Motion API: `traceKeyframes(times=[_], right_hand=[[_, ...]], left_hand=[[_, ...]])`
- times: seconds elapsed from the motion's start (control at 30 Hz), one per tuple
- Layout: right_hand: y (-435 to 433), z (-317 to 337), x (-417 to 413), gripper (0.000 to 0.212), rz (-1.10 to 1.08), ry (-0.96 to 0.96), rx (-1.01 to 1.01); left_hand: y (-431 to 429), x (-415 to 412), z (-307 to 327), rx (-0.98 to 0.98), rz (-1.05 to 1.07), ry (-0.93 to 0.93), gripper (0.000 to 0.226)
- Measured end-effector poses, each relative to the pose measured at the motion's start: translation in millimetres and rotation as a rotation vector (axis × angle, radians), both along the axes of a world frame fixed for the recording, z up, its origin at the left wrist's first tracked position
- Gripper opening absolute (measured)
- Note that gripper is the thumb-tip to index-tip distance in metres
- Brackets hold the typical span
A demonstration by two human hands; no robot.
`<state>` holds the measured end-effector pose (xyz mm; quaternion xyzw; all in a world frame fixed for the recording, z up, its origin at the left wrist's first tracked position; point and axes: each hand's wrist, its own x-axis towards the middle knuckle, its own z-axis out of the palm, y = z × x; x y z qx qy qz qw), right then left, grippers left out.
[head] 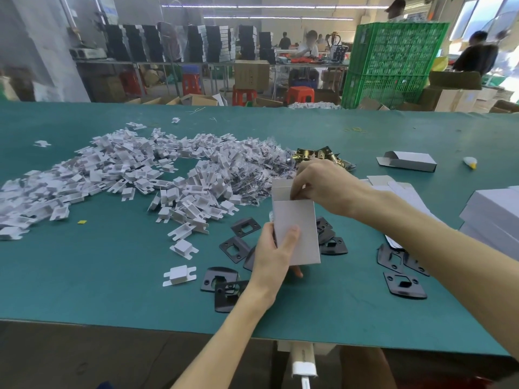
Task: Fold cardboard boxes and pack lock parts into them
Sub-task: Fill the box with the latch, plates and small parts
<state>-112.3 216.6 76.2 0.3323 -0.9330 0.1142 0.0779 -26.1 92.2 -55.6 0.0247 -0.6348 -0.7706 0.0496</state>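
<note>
A small white cardboard box (297, 220) stands upright above the green table (84, 276). My left hand (273, 256) grips its lower part, thumb across the front. At the open top, my right hand (323, 186) has its fingers curled over the rim by the raised flap. Black strike plates (234, 247) lie flat around the box on both sides. Brass latch parts (323, 157) sit just behind my right hand. A wide pile of white plastic inserts (126, 175) and small clear bags (258, 169) covers the left half of the table.
A folded white box (407, 161) lies at the right rear, a small white and yellow object (470, 162) beyond it. Flat box blanks (404, 195) and stacked white boxes (494, 217) are at the right edge. Green crates (393, 63) and other people stand behind the table.
</note>
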Motion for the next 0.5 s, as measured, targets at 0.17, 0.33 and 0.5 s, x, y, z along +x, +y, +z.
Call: traceKeyframes(times=[0.17,0.33,0.5], right_hand=[[-3,4,5,0.025,0.001,0.013,0.033],[-24,7,19,0.027,0.037,0.132,-0.100],[-83,-16,39,0.028,0.135,0.148,-0.046]], left_hand=[[0,0,1,-0.015,0.003,-0.005,0.030],[0,1,2,-0.043,0.001,0.003,0.028],[0,1,6,-0.175,-0.031,0.020,0.006]])
